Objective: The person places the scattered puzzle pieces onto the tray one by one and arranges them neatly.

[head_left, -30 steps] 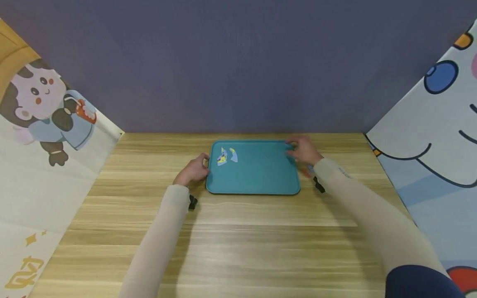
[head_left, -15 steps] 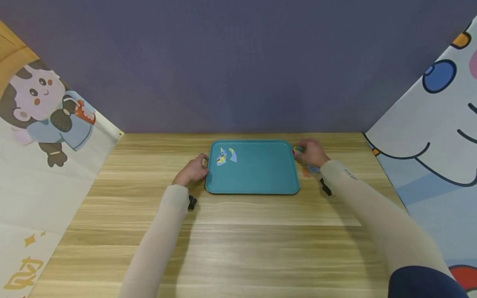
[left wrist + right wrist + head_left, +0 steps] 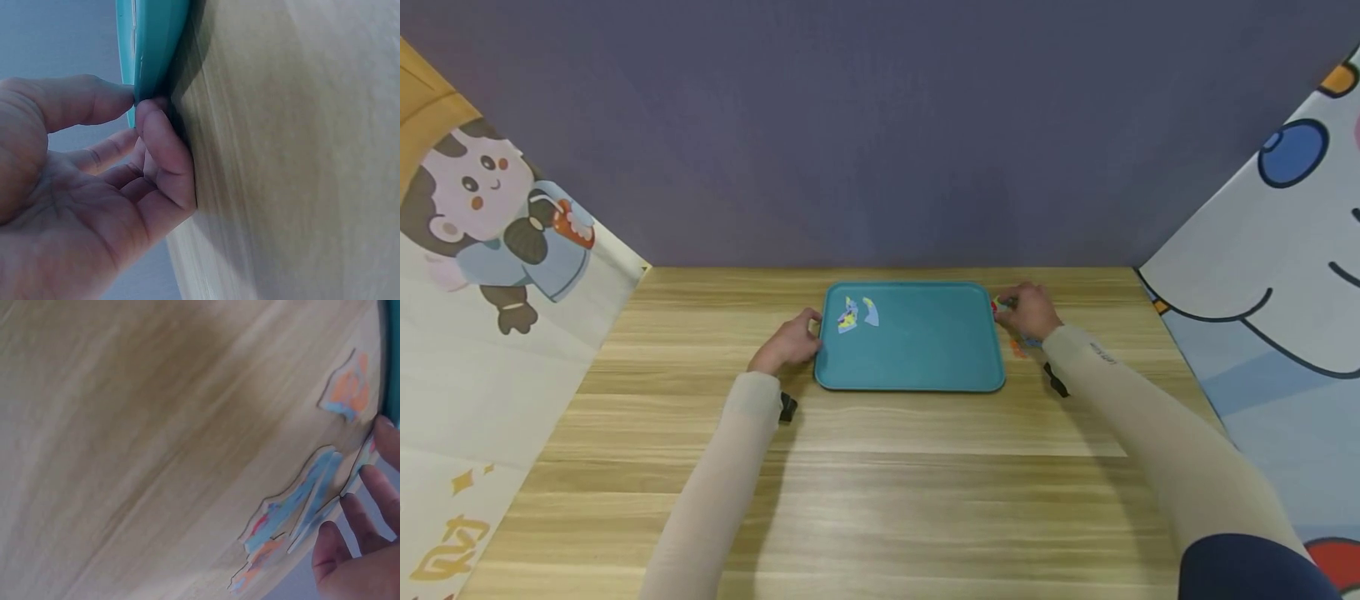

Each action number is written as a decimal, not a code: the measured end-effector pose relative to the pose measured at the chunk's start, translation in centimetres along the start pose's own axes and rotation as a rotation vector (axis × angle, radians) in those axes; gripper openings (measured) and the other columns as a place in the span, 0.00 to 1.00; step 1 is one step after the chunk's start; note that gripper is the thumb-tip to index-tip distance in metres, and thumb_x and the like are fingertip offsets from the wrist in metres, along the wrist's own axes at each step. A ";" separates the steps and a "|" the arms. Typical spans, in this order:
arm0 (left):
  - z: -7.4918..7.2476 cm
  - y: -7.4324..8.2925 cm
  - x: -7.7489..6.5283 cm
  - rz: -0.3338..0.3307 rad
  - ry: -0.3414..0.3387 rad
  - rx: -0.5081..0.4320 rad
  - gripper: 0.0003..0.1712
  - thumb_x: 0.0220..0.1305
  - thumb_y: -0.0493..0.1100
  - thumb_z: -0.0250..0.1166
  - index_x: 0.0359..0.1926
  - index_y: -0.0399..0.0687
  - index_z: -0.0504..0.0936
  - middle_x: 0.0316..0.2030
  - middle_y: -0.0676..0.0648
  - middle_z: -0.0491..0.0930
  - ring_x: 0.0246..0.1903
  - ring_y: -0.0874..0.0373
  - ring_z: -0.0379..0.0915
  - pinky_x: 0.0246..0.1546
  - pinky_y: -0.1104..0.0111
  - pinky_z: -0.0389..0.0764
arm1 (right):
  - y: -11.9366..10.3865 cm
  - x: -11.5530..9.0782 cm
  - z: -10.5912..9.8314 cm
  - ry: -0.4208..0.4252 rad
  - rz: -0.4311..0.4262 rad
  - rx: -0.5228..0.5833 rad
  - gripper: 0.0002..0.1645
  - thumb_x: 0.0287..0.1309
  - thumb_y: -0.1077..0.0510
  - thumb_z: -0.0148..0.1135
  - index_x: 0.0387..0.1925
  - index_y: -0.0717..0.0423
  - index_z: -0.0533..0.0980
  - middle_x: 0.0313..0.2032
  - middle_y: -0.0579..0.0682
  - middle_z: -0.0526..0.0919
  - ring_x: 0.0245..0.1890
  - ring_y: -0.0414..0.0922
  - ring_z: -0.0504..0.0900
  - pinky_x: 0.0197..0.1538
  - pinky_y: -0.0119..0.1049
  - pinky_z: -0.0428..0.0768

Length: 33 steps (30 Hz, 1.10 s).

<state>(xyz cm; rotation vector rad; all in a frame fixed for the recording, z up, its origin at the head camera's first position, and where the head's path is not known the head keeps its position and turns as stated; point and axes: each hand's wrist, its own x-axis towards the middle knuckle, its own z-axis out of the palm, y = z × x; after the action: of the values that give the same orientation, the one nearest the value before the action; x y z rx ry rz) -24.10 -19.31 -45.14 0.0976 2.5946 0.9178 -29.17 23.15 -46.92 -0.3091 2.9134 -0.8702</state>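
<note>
A teal tray [image 3: 917, 337] lies on the wooden table. My left hand [image 3: 788, 342] grips its left rim, the thumb [image 3: 94, 100] on the upper side and curled fingers [image 3: 165, 147] at the underside. Two flat puzzle pieces, one yellow and blue [image 3: 847, 317] and one narrow and curved [image 3: 871, 312], lie in the tray's far left. Just outside the right rim, my right hand [image 3: 1030, 311] pinches a small piece with red on it [image 3: 995, 307] between thumb and fingertips, low at the table. The fingers partly cover that piece.
Beside the tray's right edge lie an orange piece [image 3: 347, 387], a long blue piece [image 3: 294, 497] and another orange piece [image 3: 259, 562], close to my right hand. A dark grey wall [image 3: 887, 133] stands behind the table [image 3: 887, 500]. Printed cartoon panels flank both sides.
My right hand has moved from over the tray's far right corner rightward to the table beside it, onto the piece with red on it. The left hand keeps its hold on the rim.
</note>
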 end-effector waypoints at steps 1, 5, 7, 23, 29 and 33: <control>0.0 0.0 0.0 0.000 -0.001 -0.002 0.28 0.63 0.37 0.55 0.63 0.44 0.60 0.32 0.43 0.77 0.28 0.54 0.72 0.29 0.65 0.72 | 0.1 0.0 0.0 0.007 0.000 -0.002 0.23 0.55 0.59 0.65 0.50 0.69 0.76 0.53 0.68 0.72 0.58 0.66 0.60 0.63 0.56 0.53; 0.0 0.0 0.0 -0.002 0.001 -0.009 0.28 0.63 0.37 0.55 0.63 0.43 0.60 0.32 0.43 0.77 0.28 0.54 0.72 0.29 0.65 0.72 | 0.3 0.1 0.0 0.035 -0.008 -0.040 0.22 0.54 0.57 0.67 0.47 0.69 0.78 0.51 0.68 0.74 0.56 0.66 0.62 0.61 0.56 0.56; 0.0 0.0 0.0 -0.004 0.000 -0.011 0.28 0.63 0.37 0.55 0.63 0.43 0.60 0.33 0.43 0.78 0.28 0.54 0.73 0.29 0.65 0.73 | 0.4 0.2 0.0 0.049 -0.002 -0.070 0.22 0.53 0.56 0.68 0.46 0.68 0.79 0.50 0.67 0.75 0.55 0.66 0.63 0.60 0.57 0.57; 0.0 -0.2 0.1 0.013 0.000 -0.005 0.28 0.62 0.36 0.55 0.63 0.42 0.60 0.34 0.42 0.78 0.29 0.54 0.74 0.30 0.64 0.73 | 0.3 0.3 0.0 0.089 0.117 -0.130 0.25 0.51 0.47 0.68 0.44 0.63 0.81 0.50 0.64 0.75 0.55 0.66 0.64 0.57 0.57 0.63; 0.0 -0.1 0.0 0.004 0.002 -0.005 0.28 0.62 0.36 0.55 0.63 0.43 0.61 0.35 0.41 0.78 0.29 0.53 0.73 0.31 0.64 0.72 | 0.0 0.1 -0.1 0.087 0.129 -0.104 0.25 0.52 0.49 0.66 0.45 0.65 0.80 0.49 0.64 0.77 0.53 0.64 0.67 0.56 0.56 0.63; 0.0 -0.1 0.0 0.001 0.000 -0.005 0.28 0.62 0.36 0.55 0.63 0.43 0.60 0.35 0.41 0.78 0.29 0.53 0.73 0.30 0.64 0.72 | 0.1 0.1 0.0 0.098 0.131 -0.070 0.26 0.52 0.51 0.66 0.47 0.67 0.79 0.47 0.64 0.78 0.52 0.63 0.68 0.56 0.56 0.64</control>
<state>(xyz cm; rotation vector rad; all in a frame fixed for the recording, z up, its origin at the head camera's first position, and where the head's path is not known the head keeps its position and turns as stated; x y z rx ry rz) -24.12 -19.36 -45.20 0.0978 2.5920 0.9246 -29.32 23.23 -46.98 -0.0804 3.0177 -0.7863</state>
